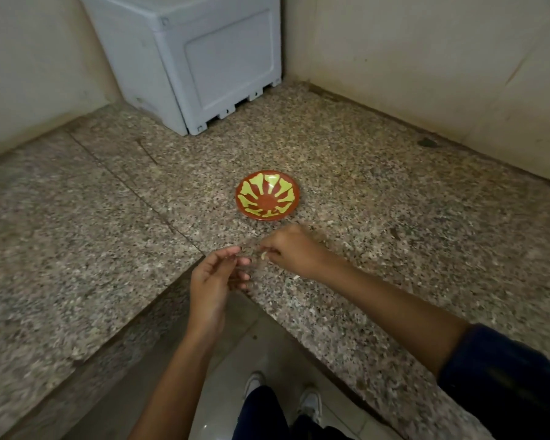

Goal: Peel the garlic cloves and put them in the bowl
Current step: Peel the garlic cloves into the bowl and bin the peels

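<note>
While the right hand [291, 250] pinches a small pale garlic clove [264, 255] between its fingertips, the left hand [215, 282] hangs just left of it, fingers loosely curled and half open, with nothing clearly in it (the blur hides detail). Both hover over the near edge of the speckled stone counter [394, 201]. Just beyond them sits the red bowl [267, 196], and a grey box [204, 58] stands in the far corner.
</note>
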